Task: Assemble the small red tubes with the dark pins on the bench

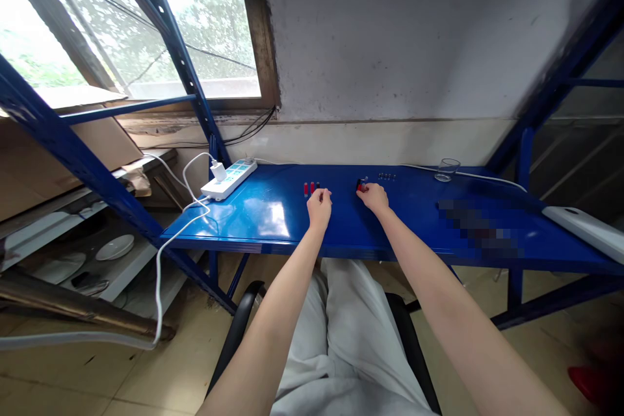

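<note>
On the blue table (341, 234), my left hand (319, 209) has its fingers drawn together in a pinch beside a short row of small red cylinders (309, 189) with dark or silvery ends. What those fingers hold, if anything, is too small to make out. To the right, my right hand (376, 198) pinches a small red and black piece (359, 184) at its fingertips. A silvery bit shows just behind that piece. Beyond the right hand lie several tiny metallic pieces (387, 176) in neat rows.
A white power strip (236, 177) with a plugged-in cable lies at the table's left end. Toward the back right stands a clear glass (447, 169). A pixelated dark object (480, 227) and a white device (587, 231) are at the right. Blue posts (526, 159) frame the table.
</note>
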